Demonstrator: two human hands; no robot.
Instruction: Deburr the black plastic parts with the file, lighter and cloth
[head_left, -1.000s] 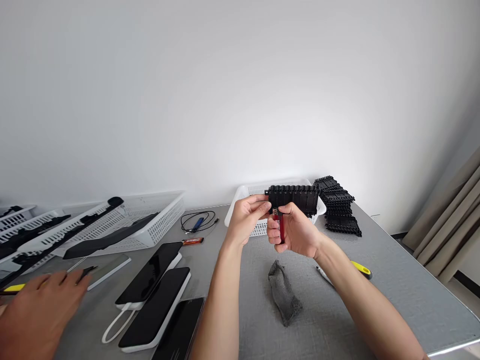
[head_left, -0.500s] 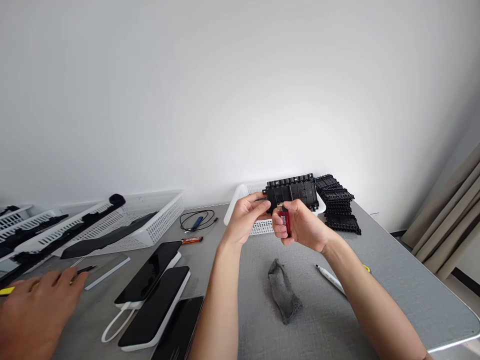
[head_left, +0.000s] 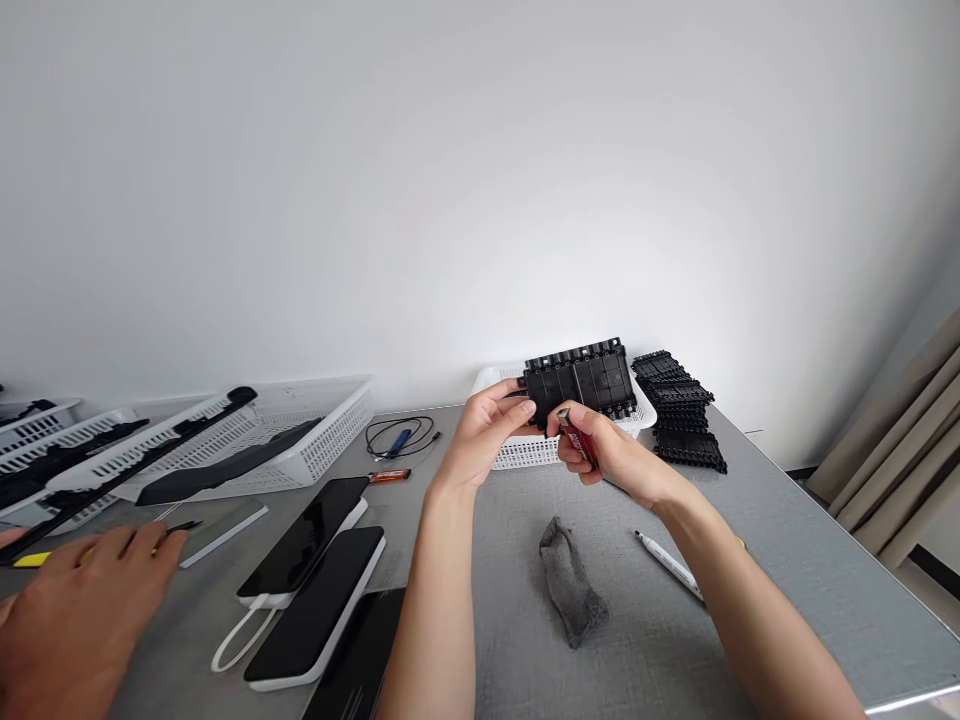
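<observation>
My left hand [head_left: 487, 425] pinches the left end of a flat black ribbed plastic part [head_left: 577, 385], raised in front of a white basket [head_left: 517, 455]. In my right hand [head_left: 611, 450] is a red lighter [head_left: 582, 440] with a metal top, held close to the part's lower edge; I see no flame. Both hands are closed. On the table below them lies a crumpled grey cloth [head_left: 570, 585]. A white marker [head_left: 670, 565] rests by my right forearm.
Similar black parts [head_left: 682, 410] are stacked at right. Leftward are phones or power banks [head_left: 319, 605], a coiled cable [head_left: 401, 440], an orange lighter [head_left: 390, 476] and white baskets [head_left: 330, 440] with black strips. Another person's hand [head_left: 97, 600] works at far left, near a yellow-handled tool.
The black part has shifted slightly left and up. My right hand has turned, so the lighter now tilts leftward at its top. The other person's hand has moved a little.
</observation>
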